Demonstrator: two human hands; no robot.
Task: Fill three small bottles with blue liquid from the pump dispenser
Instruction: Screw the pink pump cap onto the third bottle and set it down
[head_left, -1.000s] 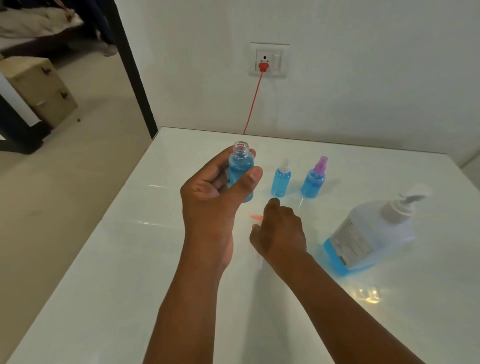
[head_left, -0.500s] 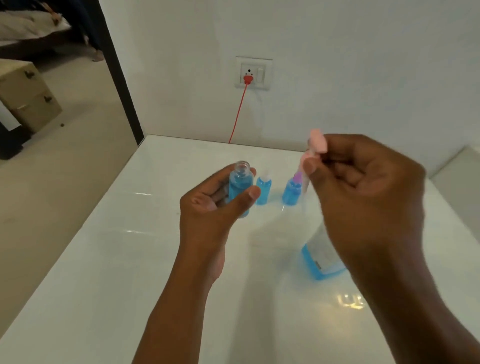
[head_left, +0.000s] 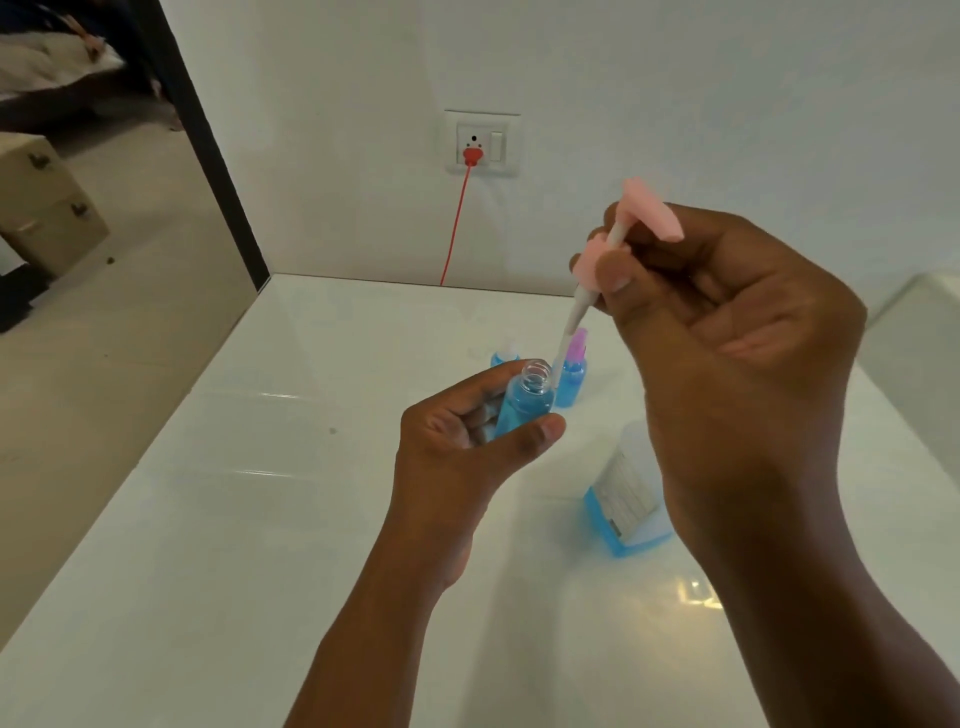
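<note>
An uncapped small bottle (head_left: 523, 402), filled with blue liquid up to about its shoulder, is held upright above the white desk (head_left: 218, 519), its clear threaded neck open at the top. The left hand (head_left: 462, 441) has its fingers (head_left: 548, 427) wrapped closely around the bottle's body, thumb across the front. Just above and to the right of the neck, the right hand (head_left: 727, 332) pinches a pink pump cap (head_left: 631, 228) between thumb and fingertips, the fingers closed tight on its collar; the cap's white dip tube (head_left: 571, 322) slants down toward the open neck, its tip just beside the rim and not inside it.

Behind the held bottle, two more small bottles of blue liquid stand on the desk: one with a purple sprayer top (head_left: 571, 376) just to the right, and one with a white top (head_left: 504, 357), mostly hidden behind the left hand. The large pump dispenser (head_left: 623, 499) stands nearer, to the right, partly covered by the right wrist, with a printed label and a shallow layer of blue liquid at its base.

On the wall behind, a red plug (head_left: 472, 155) sits in a white socket (head_left: 483, 143), its red cord (head_left: 456, 223) running down behind the desk
</note>
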